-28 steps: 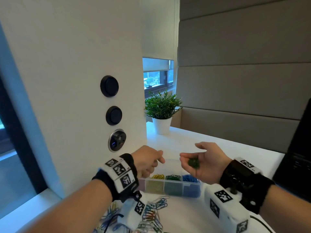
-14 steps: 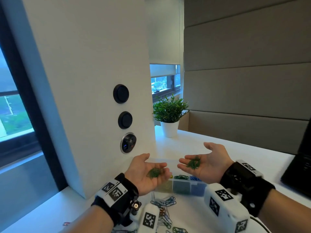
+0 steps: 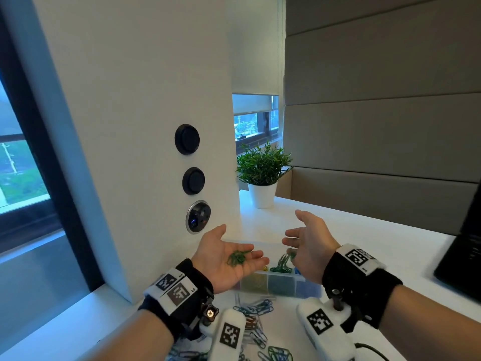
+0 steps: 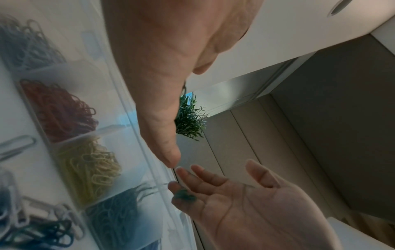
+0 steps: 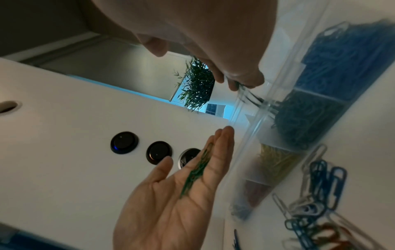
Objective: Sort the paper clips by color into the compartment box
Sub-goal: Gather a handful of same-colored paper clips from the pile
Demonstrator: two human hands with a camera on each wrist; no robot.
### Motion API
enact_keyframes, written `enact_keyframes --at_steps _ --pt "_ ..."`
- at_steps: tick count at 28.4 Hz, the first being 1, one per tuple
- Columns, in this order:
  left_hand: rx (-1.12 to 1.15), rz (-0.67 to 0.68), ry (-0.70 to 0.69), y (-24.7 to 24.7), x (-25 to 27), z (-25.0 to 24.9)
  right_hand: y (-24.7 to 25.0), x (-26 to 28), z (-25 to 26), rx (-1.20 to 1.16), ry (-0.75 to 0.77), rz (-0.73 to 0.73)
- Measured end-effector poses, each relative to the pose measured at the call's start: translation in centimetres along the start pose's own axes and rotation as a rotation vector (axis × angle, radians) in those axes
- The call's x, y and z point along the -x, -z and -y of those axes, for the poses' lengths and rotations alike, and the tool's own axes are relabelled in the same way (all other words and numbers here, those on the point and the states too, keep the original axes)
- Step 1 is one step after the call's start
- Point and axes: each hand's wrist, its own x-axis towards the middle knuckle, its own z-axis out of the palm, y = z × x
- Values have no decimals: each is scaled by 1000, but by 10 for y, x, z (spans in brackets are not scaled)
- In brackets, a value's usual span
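Nearest us, a loose heap of mixed coloured wire paper clips lies on the white table. Just beyond it stands the clear plastic compartment box, its cells holding yellow, green and blue clips, with red ones further left. Our left hand hovers palm up above the box's left part, fingers straight and relaxed, a small bunch of green paper clips resting on them. Our right hand is tipped on edge above the green cell, fingers loosely spread; a few green clips are sliding off its fingertips into that cell. Far off stands a potted green plant.
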Motion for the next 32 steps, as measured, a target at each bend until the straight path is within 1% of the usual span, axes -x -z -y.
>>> enact_keyframes --at_steps 4,7,8,9,11,12,14,15,17,18,21,24,26,29,32 --pt "-52 -23 -21 -1 0 -4 -3 6 -2 39 -15 56" --pt "-67 -34 -26 -2 -2 -7 2 11 1 129 39 59" --pt "-69 -38 -28 -3 -4 -8 7 10 2 237 83 50" --pt "-74 -42 -32 -5 -5 -8 12 10 3 400 154 21" --pt "-87 -58 -42 -10 -10 -7 25 7 6 841 353 -39" --pt "-98 -65 -42 -14 -13 -6 32 4 5 1078 412 -35" --pt "-125 -76 -40 -23 -23 -4 43 -6 -2 1455 449 8" --pt "-141 -83 -39 -28 -28 -2 47 -10 -6 1559 456 44" --pt "-190 -96 -21 -38 -35 5 52 -18 -17 1626 470 115" --pt "-218 -103 -13 -42 -37 8 54 -20 -22 1642 485 129" --pt "-304 -116 -16 -48 -41 16 57 -24 -24 1688 505 128" --pt "-431 -81 -16 -46 -43 16 57 -31 -26 1700 491 152" --pt "-472 -57 -21 -48 -39 16 57 -34 -27 1724 503 149" --pt "-486 -32 -69 -49 -30 17 58 -37 -27 1716 500 151" --pt "-530 -53 -144 -42 -21 13 58 -38 -24 1733 462 128"
